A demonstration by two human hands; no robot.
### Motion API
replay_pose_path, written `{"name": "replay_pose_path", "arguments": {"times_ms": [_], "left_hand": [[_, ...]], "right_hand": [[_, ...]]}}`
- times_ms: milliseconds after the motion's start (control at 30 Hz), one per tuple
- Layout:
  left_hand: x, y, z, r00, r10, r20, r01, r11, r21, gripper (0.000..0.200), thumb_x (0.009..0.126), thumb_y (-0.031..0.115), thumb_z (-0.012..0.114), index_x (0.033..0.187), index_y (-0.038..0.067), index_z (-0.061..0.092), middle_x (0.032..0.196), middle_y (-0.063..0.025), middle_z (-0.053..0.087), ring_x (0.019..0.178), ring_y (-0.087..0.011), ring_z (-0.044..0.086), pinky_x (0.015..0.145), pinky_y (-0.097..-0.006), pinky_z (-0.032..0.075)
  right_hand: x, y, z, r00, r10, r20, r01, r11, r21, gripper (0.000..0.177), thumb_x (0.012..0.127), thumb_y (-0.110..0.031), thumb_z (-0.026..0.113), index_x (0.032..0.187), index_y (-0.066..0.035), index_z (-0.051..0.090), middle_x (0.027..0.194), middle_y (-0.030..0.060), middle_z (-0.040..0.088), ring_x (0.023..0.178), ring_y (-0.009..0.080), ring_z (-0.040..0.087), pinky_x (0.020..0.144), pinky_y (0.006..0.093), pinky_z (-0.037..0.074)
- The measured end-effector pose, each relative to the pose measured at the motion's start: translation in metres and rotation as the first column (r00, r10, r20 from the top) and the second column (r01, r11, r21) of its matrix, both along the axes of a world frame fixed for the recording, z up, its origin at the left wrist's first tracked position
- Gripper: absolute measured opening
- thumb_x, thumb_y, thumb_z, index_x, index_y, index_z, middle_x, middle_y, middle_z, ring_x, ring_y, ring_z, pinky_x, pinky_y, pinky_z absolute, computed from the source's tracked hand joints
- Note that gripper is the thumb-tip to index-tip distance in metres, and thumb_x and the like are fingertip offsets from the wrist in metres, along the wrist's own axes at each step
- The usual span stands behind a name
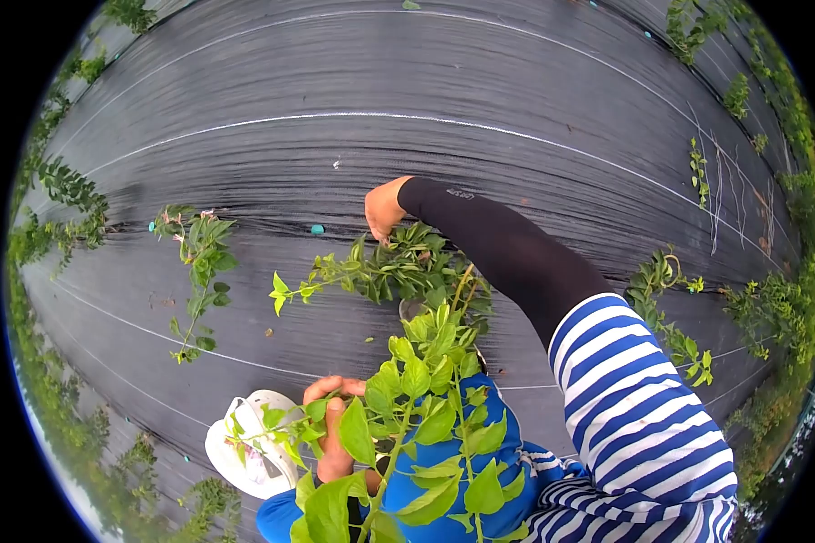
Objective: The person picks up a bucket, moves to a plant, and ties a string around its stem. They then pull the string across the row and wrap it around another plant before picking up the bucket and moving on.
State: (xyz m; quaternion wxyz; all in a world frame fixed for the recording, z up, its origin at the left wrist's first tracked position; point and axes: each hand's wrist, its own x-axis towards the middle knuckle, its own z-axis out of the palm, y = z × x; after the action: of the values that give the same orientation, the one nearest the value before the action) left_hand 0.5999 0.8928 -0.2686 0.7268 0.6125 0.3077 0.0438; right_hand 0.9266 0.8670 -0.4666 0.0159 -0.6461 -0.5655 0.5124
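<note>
My right hand (pixel 385 210), below a black sleeve, reaches down to the upper edge of a leafy green plant (pixel 407 267). Its fingers are curled together at the leaves, and what they pinch is too small to make out. My left hand (pixel 335 434) is lower in the view, with thumb and fingers bent around a leafy vine stem, partly hidden behind leaves. Long vines with bright green leaves (pixel 417 376) rise close to the camera, in front of blue clothing (pixel 444 462).
Black ground sheet (pixel 335 72) with white lines covers the ground. Other plants grow at the left (pixel 204 262) and right (pixel 666 299). A teal peg (pixel 317 229) sits left of my right hand. A white, shoe-like object (pixel 222 443) lies beside my left hand.
</note>
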Motion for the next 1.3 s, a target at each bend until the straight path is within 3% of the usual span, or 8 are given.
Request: {"name": "replay_pose_path", "arguments": {"times_ms": [133, 233, 300, 367, 433, 500, 633, 1300], "left_hand": [[-0.002, 0.000, 0.001, 0.996, 0.052, -0.071, -0.051, 0.999, 0.009, 0.027, 0.096, 0.020, 0.044, 0.118, 0.005, 0.039, 0.096, -0.0133, 0.058, 0.090, -0.0217, 0.056, 0.084, -0.0369, 0.047], [0.000, -0.001, 0.004, 0.991, 0.068, -0.112, -0.072, 0.997, -0.035, 0.028, 0.096, 0.022, 0.045, 0.117, 0.005, 0.039, 0.095, -0.0125, 0.057, 0.089, -0.0214, 0.056, 0.083, -0.0362, 0.047], [0.000, 0.002, 0.000, 0.998, 0.024, -0.060, -0.025, 1.000, -0.011, 0.030, 0.096, 0.025, 0.046, 0.118, 0.005, 0.039, 0.096, -0.0121, 0.056, 0.090, -0.0206, 0.056, 0.082, -0.0349, 0.048], [-0.002, 0.001, 0.001, 0.988, 0.083, -0.133, -0.091, 0.994, -0.060, 0.033, 0.096, 0.028, 0.048, 0.118, 0.005, 0.039, 0.097, -0.0115, 0.056, 0.090, -0.0199, 0.055, 0.081, -0.0337, 0.048], [-0.003, 0.003, -0.003, 0.992, 0.061, -0.114, -0.064, 0.998, -0.021, 0.033, 0.096, 0.029, 0.047, 0.118, 0.005, 0.039, 0.096, -0.0111, 0.056, 0.089, -0.0191, 0.056, 0.080, -0.0328, 0.048], [-0.005, 0.003, -0.006, 0.992, 0.100, -0.081, -0.106, 0.991, -0.078, 0.034, 0.095, 0.029, 0.049, 0.118, 0.006, 0.040, 0.096, -0.0111, 0.056, 0.088, -0.0186, 0.056, 0.079, -0.0327, 0.048], [-0.005, 0.001, -0.005, 0.987, 0.107, -0.120, -0.113, 0.993, -0.040, 0.036, 0.093, 0.030, 0.052, 0.117, 0.006, 0.041, 0.096, -0.0108, 0.057, 0.087, -0.0181, 0.056, 0.078, -0.0329, 0.049], [-0.006, 0.006, -0.009, 0.994, 0.057, -0.090, -0.055, 0.998, 0.020, 0.037, 0.092, 0.028, 0.055, 0.118, 0.005, 0.041, 0.098, -0.0118, 0.058, 0.087, -0.0192, 0.058, 0.077, -0.0318, 0.050]], "right_hand": [[0.023, -0.046, 0.036, 0.621, -0.622, -0.476, 0.645, 0.751, -0.139, 0.025, 0.084, -0.025, 0.056, 0.097, -0.005, 0.065, 0.068, -0.0004, 0.056, 0.064, 0.0098, 0.057, 0.054, 0.0241, 0.043], [0.029, -0.094, 0.035, 0.027, -0.603, -0.797, 0.787, 0.505, -0.355, 0.027, 0.087, -0.018, 0.049, 0.104, 0.002, 0.057, 0.078, 0.0032, 0.058, 0.064, 0.0105, 0.058, 0.053, 0.0215, 0.047], [0.021, -0.123, 0.051, -0.152, -0.509, -0.847, 0.796, 0.445, -0.410, 0.024, 0.090, -0.013, 0.045, 0.103, 0.002, 0.057, 0.087, 0.0072, 0.062, 0.069, 0.0124, 0.062, 0.055, 0.0234, 0.052], [0.010, -0.140, 0.051, -0.154, -0.589, -0.793, 0.829, 0.360, -0.429, 0.023, 0.087, -0.017, 0.050, 0.097, 0.002, 0.061, 0.079, 0.0064, 0.062, 0.066, 0.0120, 0.060, 0.051, 0.0225, 0.049], [-0.007, -0.149, 0.049, 0.188, -0.726, -0.661, 0.824, 0.483, -0.296, 0.023, 0.085, -0.021, 0.056, 0.088, -0.001, 0.065, 0.073, 0.0029, 0.063, 0.065, 0.0101, 0.059, 0.052, 0.0246, 0.046], [-0.037, -0.146, 0.057, 0.633, -0.610, -0.476, 0.759, 0.609, 0.229, 0.020, 0.082, -0.019, 0.055, 0.088, -0.004, 0.067, 0.081, 0.0056, 0.067, 0.068, 0.0185, 0.063, 0.061, 0.0340, 0.049], [-0.074, -0.134, 0.060, 0.857, -0.503, 0.112, 0.418, 0.806, 0.420, 0.016, 0.076, -0.014, 0.054, 0.085, -0.010, 0.066, 0.074, 0.0119, 0.065, 0.073, 0.0319, 0.063, 0.062, 0.0429, 0.049], [-0.091, -0.096, 0.036, 0.807, -0.005, 0.591, -0.214, 0.929, 0.300, 0.010, 0.070, -0.019, 0.061, 0.068, -0.013, 0.068, 0.065, 0.0015, 0.064, 0.061, 0.0220, 0.062, 0.047, 0.0378, 0.042]]}}
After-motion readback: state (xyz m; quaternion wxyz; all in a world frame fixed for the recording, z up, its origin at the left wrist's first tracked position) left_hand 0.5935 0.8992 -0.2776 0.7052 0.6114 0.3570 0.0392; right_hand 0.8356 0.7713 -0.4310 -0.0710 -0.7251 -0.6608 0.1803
